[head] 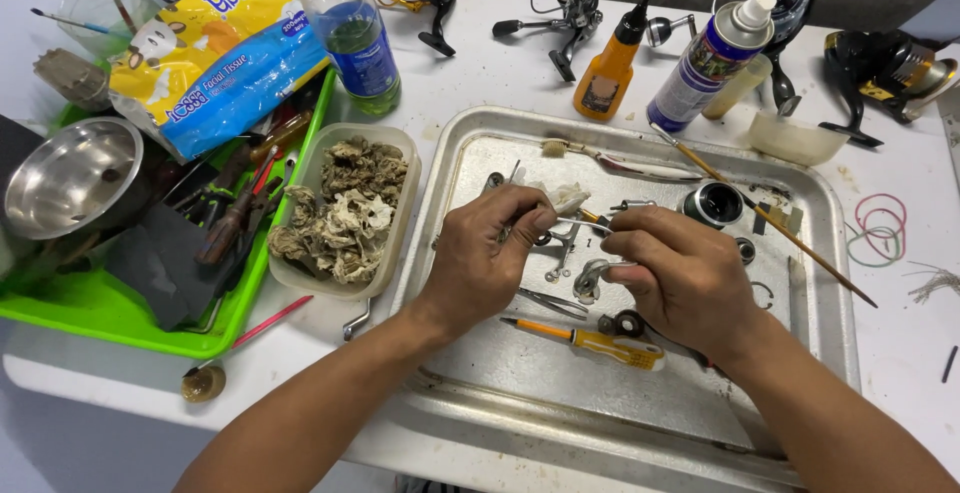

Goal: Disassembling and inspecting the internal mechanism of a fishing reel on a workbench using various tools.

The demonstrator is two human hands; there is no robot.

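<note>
Over a metal tray [800,283], the left hand [490,258] and right hand [680,273] pinch a thin wire part [585,223] between closed fingertips (at the tray's centre). A yellow screwdriver [600,343] lies at 6 o'clock of the hands, a tub of used wipes [345,213] at 9 o'clock.

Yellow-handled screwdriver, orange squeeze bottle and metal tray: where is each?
Yellow-handled screwdriver [610,345], head view, on its handle.
Orange squeeze bottle with black nozzle [604,81], head view, on its body.
Rectangular metal tray [820,283], head view, on its right rim.
</note>
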